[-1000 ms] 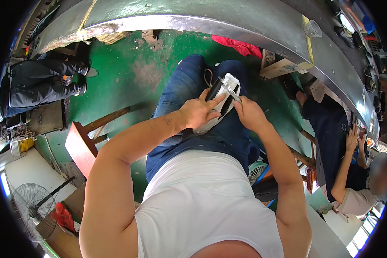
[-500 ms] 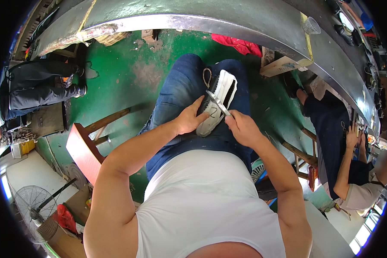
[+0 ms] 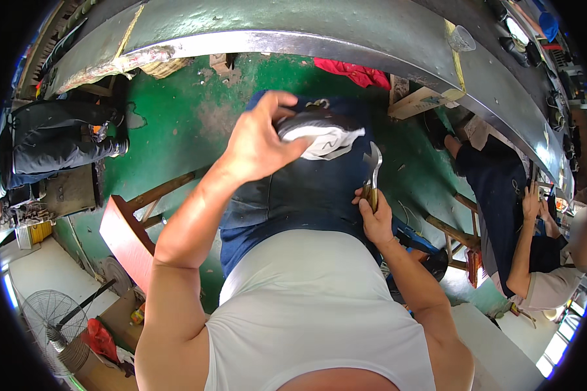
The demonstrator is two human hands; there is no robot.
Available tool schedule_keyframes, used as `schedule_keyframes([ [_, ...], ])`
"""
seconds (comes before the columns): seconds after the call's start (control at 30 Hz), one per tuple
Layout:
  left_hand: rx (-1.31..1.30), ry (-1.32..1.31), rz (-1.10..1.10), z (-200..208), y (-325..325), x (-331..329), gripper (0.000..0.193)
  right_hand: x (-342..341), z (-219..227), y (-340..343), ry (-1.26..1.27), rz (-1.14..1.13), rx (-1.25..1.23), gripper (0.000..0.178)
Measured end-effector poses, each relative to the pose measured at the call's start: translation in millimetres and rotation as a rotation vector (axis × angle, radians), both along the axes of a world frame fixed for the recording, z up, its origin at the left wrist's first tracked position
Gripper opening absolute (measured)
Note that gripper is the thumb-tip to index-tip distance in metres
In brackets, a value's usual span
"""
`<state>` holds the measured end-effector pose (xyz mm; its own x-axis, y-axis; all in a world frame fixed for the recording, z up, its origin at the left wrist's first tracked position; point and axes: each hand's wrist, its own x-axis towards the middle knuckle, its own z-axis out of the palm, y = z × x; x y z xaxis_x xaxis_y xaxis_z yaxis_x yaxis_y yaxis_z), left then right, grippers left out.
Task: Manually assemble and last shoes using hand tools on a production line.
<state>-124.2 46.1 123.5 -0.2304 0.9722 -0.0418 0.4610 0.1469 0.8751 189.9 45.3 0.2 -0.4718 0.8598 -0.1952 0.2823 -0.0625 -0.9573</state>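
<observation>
A black shoe with a white underside (image 3: 329, 140) is held up over my lap, blurred by motion. My left hand (image 3: 261, 140) grips its left end, with the thumb on the white side and the fingers over the dark side. A dark curved mark shows on the white part. To the right, above my right thigh, my right hand (image 3: 377, 218) is closed around the brownish handle of a hand tool with a curved shiny metal head (image 3: 375, 163). The tool points away from me and is apart from the shoe.
A long metal-edged workbench (image 3: 261, 40) curves across the far side. Red cloth (image 3: 352, 73) lies beneath it. Wooden stools stand at left (image 3: 127, 234) and right (image 3: 459, 238). One co-worker (image 3: 502, 202) sits at right; another person's dark-trousered legs (image 3: 65, 133) are at left.
My left hand has lifted and turned the shoe, moving it away from my body. My right hand has drawn the tool off the shoe, and its metal head now points away from me.
</observation>
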Motion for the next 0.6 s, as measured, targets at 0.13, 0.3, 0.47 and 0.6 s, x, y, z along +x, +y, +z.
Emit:
schedule_keyframes([
  [0.13, 0.265, -0.463, -0.021, -10.5, 42.2, 17.4, 0.045, -1.1, 0.9, 5.8, -0.036, -0.004, -0.015, 0.023],
  [0.3, -0.269, -0.603, 0.037, -80.0, 88.6, 28.5, 0.066, 2.2, 19.7, 18.5, -0.165, 0.084, 0.009, 0.023],
  [0.47, -0.237, -0.433, -0.269, -126.7, 30.2, 42.4, 0.083, 5.6, 47.0, 31.6, -0.297, 0.158, 0.037, 0.024],
  [0.6, -0.298, 0.105, -0.294, -117.7, 21.7, 31.1, 0.058, -1.2, 56.9, 42.6, -0.314, 0.350, 0.078, 0.026],
])
